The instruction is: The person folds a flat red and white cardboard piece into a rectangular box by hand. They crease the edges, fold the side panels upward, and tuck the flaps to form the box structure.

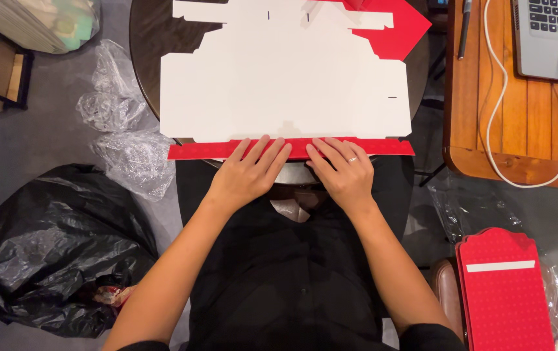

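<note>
- A large flat die-cut cardboard sheet (285, 84), white side up with red showing at its far right corner, is lying across the round dark tabletop (145, 39) and reaching to its near edge.
- The sheet's narrow red flap (194, 151) is running along the near edge of the tabletop, folded up toward the person.
- The card is looking light and thin, stiff across its panels but bending readily at the creases; it would probably crease or tear if pulled hard, so pressing along the fold line with flat fingers seems the safest place to handle it.
- The left hand (246, 172) is lying flat, fingers spread and extended, pressing the flap near its middle.
- The right hand (344, 172), wearing a ring, is likewise flat beside it, fingers on the flap; neither hand is gripping anything.
</note>
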Available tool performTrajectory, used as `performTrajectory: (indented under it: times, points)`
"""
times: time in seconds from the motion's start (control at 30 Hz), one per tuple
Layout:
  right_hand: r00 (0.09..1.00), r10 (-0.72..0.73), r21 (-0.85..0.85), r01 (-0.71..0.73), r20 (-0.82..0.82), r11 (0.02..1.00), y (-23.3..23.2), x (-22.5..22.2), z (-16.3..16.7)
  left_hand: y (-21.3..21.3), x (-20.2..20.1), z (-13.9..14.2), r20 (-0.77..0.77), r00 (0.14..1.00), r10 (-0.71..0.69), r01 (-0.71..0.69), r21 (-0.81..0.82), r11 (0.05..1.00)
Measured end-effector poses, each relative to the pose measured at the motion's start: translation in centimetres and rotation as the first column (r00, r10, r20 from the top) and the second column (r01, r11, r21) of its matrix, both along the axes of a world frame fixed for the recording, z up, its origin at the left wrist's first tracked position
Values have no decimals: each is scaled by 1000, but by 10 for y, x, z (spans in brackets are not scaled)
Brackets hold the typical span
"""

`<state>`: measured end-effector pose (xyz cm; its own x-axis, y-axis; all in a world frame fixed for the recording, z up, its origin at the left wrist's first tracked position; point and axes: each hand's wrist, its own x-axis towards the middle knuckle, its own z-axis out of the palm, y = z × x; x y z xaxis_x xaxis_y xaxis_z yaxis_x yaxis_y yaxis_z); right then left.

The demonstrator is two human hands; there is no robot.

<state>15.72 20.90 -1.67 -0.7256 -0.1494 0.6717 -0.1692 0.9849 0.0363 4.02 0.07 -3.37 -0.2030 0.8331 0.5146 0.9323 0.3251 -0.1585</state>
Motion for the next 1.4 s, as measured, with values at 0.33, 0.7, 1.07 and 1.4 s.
performTrajectory:
  times: [0.33,0.7,1.07,1.4]
  points:
    - [999,-25,28,26,-31,999,-6,1,14,2,-5,15,-21,998,-61,62,20,998]
    - [998,57,33,-58,35,998,-6,11,18,-9,11,22,50,992,-118,118,4,993]
    - [994,61,35,-64,91,997,-4,10,14,-9,10,25,93,988,-123,123,13,992]
    - [987,74,-40,-69,143,997,-4,10,12,-10,17,37,121,988,-99,96,34,995]
